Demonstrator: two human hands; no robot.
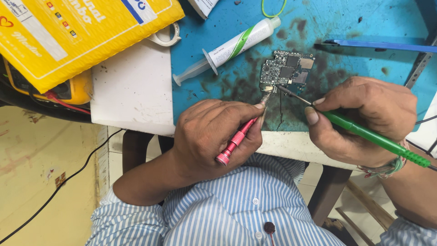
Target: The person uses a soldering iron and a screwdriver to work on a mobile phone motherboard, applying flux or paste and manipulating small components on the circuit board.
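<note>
**Two tools meet at a small circuit board**

Head view: the left hand [214, 136] has its fingers clamped on a red-handled tool [236, 139], tip at the lower edge of the circuit board [287, 69]. The right hand [364, 118] pinches a green-handled soldering iron [373, 138], tip touching the same edge. The board lies on a stained blue mat [364, 27], a syringe [227, 49] just beside it.

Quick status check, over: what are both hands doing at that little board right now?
Left hand grips red-handled tool, tip at circuit board edge. Right hand grips green-handled tool, tip at same edge. Syringe lies apart, nothing blocking.
</note>
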